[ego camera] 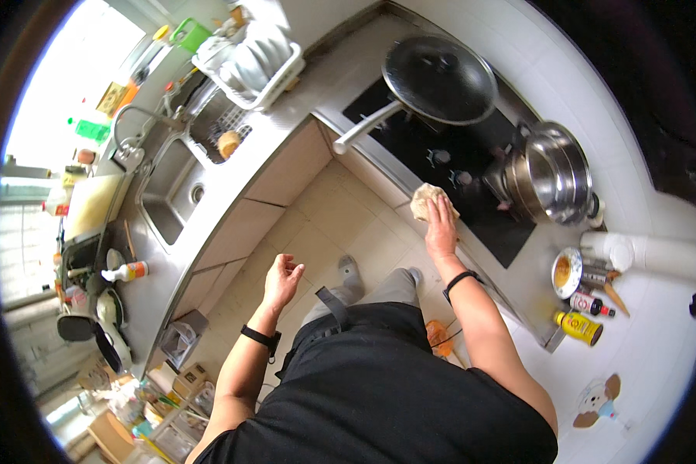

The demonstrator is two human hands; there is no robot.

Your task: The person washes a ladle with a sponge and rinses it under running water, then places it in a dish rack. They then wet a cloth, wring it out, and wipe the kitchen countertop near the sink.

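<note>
My right hand (442,232) presses a crumpled beige cloth (426,200) against the steel front edge of the black gas cooktop (409,148). Its fingers lie over the cloth, hiding part of it. My left hand (281,283) hangs over the tiled floor, holding nothing, fingers loosely bent and apart. Across the far burner sits a frying pan with a dark lid (441,78); its long handle (368,126) juts past the cooktop's front edge. A shiny steel steamer pot (557,174) stands at the back right of the cooktop.
To the left, a steel sink (168,197) is set into the counter. A white dish rack (272,81) full of plates stands in the far corner. Right of the cooktop are a patterned bowl (567,272), a dark-capped sauce bottle (588,303) and a yellow container (579,328).
</note>
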